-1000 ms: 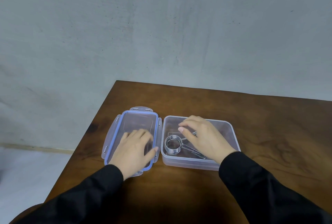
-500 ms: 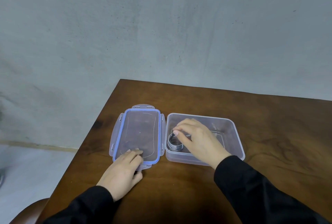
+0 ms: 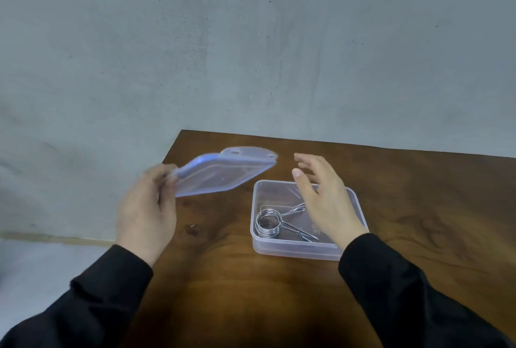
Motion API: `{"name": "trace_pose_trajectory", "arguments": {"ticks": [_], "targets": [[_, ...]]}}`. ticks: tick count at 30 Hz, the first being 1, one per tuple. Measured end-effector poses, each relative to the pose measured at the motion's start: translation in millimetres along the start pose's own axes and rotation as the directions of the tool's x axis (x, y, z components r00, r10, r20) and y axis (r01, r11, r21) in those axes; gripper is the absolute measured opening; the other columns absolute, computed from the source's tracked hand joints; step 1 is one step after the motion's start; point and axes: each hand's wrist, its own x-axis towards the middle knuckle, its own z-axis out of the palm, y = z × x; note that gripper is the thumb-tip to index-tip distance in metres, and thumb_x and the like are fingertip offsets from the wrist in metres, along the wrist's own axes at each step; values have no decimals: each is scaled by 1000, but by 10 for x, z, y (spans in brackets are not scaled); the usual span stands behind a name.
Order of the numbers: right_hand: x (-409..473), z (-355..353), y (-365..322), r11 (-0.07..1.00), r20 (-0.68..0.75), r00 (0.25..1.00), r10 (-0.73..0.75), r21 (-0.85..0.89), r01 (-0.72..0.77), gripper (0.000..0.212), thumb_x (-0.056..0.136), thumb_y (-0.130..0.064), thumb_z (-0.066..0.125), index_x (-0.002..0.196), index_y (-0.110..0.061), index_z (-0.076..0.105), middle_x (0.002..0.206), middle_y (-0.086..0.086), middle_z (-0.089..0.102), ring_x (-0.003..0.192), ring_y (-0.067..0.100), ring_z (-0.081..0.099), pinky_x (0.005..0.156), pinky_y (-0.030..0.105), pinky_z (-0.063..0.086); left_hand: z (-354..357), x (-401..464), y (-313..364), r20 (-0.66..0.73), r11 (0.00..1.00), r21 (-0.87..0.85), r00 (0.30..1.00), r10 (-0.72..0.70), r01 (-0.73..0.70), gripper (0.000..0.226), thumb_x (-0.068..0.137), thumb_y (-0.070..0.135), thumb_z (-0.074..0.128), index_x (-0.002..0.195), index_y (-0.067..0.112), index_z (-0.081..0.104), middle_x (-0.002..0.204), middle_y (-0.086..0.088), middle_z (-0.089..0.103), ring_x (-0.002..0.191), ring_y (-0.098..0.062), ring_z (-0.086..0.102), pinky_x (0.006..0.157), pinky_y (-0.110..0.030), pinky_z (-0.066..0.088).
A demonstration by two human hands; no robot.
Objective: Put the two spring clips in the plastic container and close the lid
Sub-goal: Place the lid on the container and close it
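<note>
The clear plastic container (image 3: 357,202) sits open on the brown table, right of centre. Metal spring clips (image 3: 269,222) lie stacked inside it at its left end, handles pointing right. My left hand (image 3: 145,211) grips the near-left edge of the blue-rimmed lid (image 3: 220,173) and holds it tilted in the air, up and left of the container. My right hand (image 3: 321,197) hovers over the container's middle, fingers spread, holding nothing. It hides part of the container's floor.
The wooden table (image 3: 418,208) ends at a left edge close to my left hand, with pale floor (image 3: 42,264) beyond. A grey wall (image 3: 251,54) stands behind the table's far edge.
My left hand has taken the lid off the table and lifted it, tilted, toward the container. My right hand has let go of the clips and risen above the container.
</note>
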Motion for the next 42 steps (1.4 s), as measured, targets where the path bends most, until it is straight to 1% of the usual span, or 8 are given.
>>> {"name": "trace_pose_trajectory", "arguments": {"ticks": [2,6,8,11,15,18,23,42], "targets": [[58,-86,8,991,7,997,73,108,-73,52,104,-37,51,154,-27,40,153,-11,47,135,5,49,106,23,42,-81,157,190,-20,985,-152,997,77,-79,20,101,23,45,105,42,48,92,1,62,82,-20,64,72,-29,46],[117,-304,79,941,20,988,152,302,-151,52,106,-41,47,155,-25,38,155,-9,49,136,3,49,114,35,39,-50,391,556,11,868,-492,996,84,-68,23,104,19,40,100,42,42,85,-2,66,73,-25,70,68,-36,55],[99,-434,130,917,-33,985,169,372,-145,33,107,-39,45,130,-23,62,128,-8,71,117,7,66,106,45,51,54,451,700,60,792,-610,998,21,20,22,105,14,40,97,34,45,83,-4,65,68,-32,68,65,-41,57],[19,-645,236,882,-128,958,255,438,-176,36,105,-37,50,90,-8,66,84,5,73,82,20,71,89,52,59,283,454,748,228,663,-691,957,-178,288,13,104,18,43,95,23,51,82,-8,65,65,-32,66,65,-46,59],[-119,-861,447,897,-204,900,384,314,-311,56,102,-44,52,66,-2,48,62,13,48,62,25,46,75,42,49,639,351,589,408,621,-513,805,-430,592,16,100,20,53,94,6,58,81,-17,69,58,-23,66,55,-35,59],[-208,-917,620,879,-157,872,464,199,-433,52,101,-45,55,64,-9,49,60,9,46,59,24,44,65,40,44,893,210,374,413,754,-252,772,-483,606,37,94,37,59,77,4,57,76,-19,67,61,-25,61,66,-52,59],[-307,-868,869,847,-118,839,532,91,-524,50,100,-37,58,60,-15,37,56,2,37,56,20,35,57,35,33,1165,4,214,465,776,-33,696,-546,630,44,95,41,57,77,1,55,66,-12,64,58,-21,57,63,-41,53],[-271,-768,1145,761,-22,771,637,184,-623,43,102,-31,59,62,-14,54,55,-2,62,53,17,62,53,28,54,1397,-138,114,471,739,25,644,-602,673,42,96,38,57,73,3,56,63,-9,61,57,-21,54,57,-37,50]]}}
